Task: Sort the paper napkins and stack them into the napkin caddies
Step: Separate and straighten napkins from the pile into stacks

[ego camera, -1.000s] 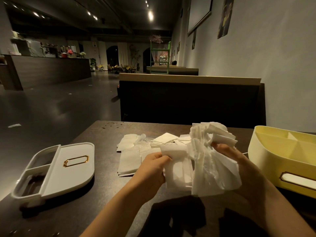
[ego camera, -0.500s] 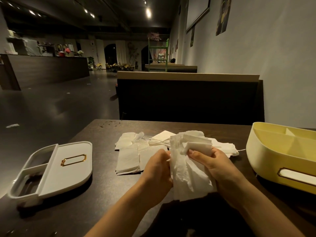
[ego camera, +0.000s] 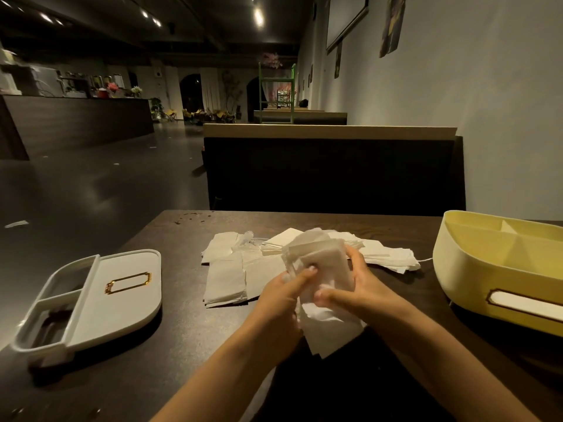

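Napkin bundle held, divided yellow caddy nearby

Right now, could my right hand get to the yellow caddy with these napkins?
Probably yes: the yellow caddy sits open-topped to the right of the right hand, nothing standing between them. Both hands grip the napkin bundle, so the left hand must release.

White napkin bundle held upright, loose napkins behind, white caddy left, yellow caddy right.
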